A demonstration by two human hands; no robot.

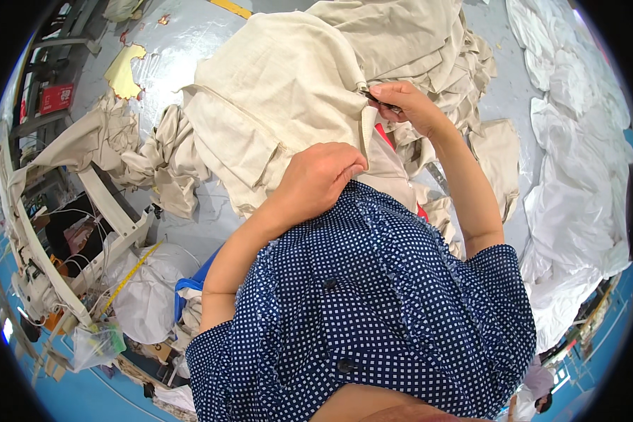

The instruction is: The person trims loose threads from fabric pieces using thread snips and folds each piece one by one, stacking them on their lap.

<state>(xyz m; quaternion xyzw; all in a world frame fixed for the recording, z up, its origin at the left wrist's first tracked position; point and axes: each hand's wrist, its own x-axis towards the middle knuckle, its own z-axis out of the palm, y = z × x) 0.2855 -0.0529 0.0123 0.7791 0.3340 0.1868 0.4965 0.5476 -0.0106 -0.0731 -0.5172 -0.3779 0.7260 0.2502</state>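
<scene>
A large piece of beige cloth [281, 77] spreads out in front of me, with a seamed edge running down its right side. Fingers closed, my left hand [322, 176] grips that edge close to my body. Farther up, my right hand [409, 107] is closed on a small dark tool that looks like thread snips [382, 103]. Its tip lies against the cloth's edge; the fingers partly cover the tool. A red strip [385, 136] shows just below the right hand, between beige folds.
More beige cloth [408, 35] is heaped at the far side. White fabric [570, 183] hangs along the right. At left stand a pale metal frame [109, 200], a white bag [144, 295] and a yellow tape measure [130, 278]. A yellow scrap [124, 72] lies at far left.
</scene>
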